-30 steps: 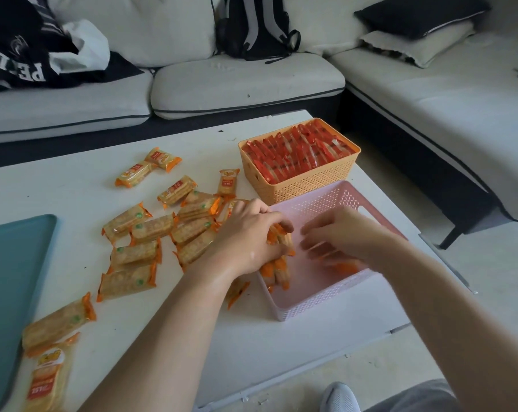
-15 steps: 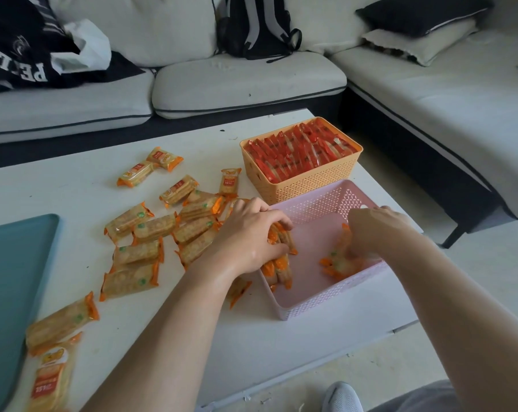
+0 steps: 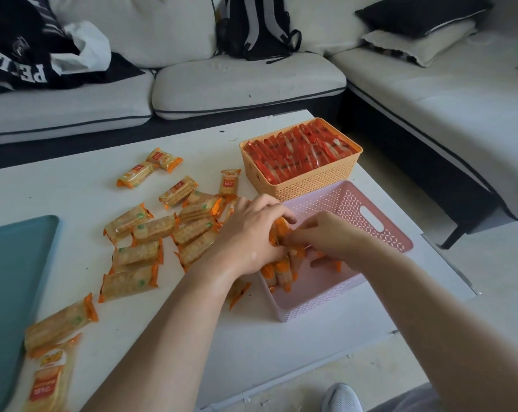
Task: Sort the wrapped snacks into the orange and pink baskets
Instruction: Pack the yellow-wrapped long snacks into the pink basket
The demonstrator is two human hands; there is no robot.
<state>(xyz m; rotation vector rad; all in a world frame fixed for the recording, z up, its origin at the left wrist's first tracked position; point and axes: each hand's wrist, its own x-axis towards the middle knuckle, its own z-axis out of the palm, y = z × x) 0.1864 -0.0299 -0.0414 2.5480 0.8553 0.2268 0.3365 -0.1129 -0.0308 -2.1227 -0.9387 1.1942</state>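
The left hand [image 3: 248, 236] grips a bundle of wrapped snacks [image 3: 281, 272] at the pink basket's [image 3: 350, 200] left wall. The right hand [image 3: 332, 236] pinches the bundle's top.

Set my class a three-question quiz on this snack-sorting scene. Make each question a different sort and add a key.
1. True or false: the orange basket is full of red-wrapped snacks.
2. The left hand and right hand meet over: A) the teal tray; B) the pink basket; C) the sofa.
3. Fill in: loose cracker packs lie on the table to the pink basket's ____.
Key: 1 true; 2 B; 3 left.
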